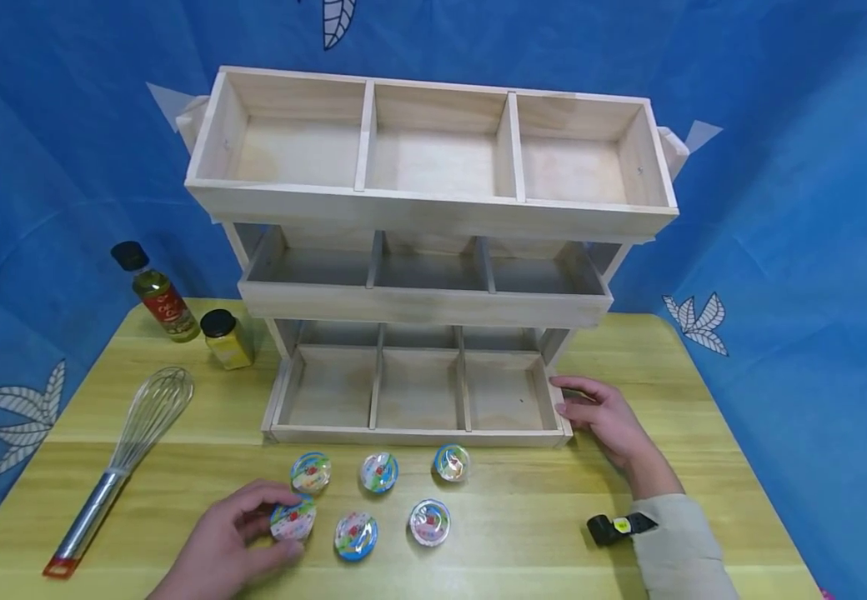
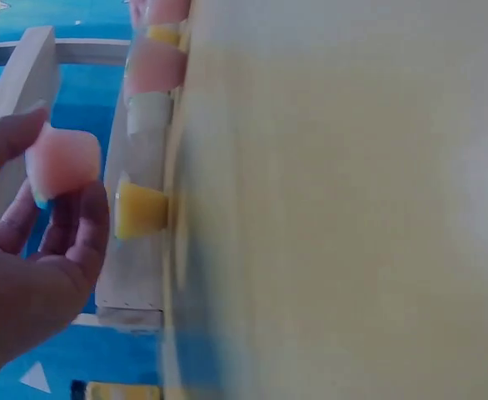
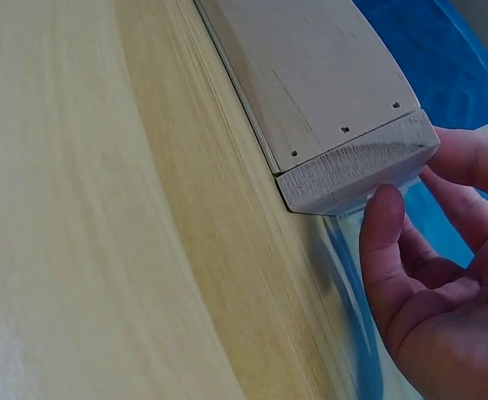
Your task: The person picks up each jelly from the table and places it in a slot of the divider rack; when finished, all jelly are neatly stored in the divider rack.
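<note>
The left hand [image 1: 227, 542] is curling its fingers around a small sealed jelly cup [image 1: 293, 518] at the front left of the table [image 1: 704, 467], thumb on the near side and fingertips on the far side. In the left wrist view the pinkish cup [image 2: 61, 162] is sitting between the fingertips, seemingly lifted off the wood. The right hand [image 1: 602, 417] is lying relaxed and holding nothing, fingers straight, with the fingertips touching the right end of the lowest tray of the three-tier wooden rack [image 1: 433, 208].

My judgement: the grip wants to stay on the cup's side wall, not the foil lid, with the cup kept level, while the right hand is steadying the rack so it is not sliding.

Counting now: six jelly cups in two rows of three, nine compartments, one whisk [image 1: 122, 458], one oil bottle [image 1: 156, 292], one yellow jar [image 1: 227, 339].
</note>
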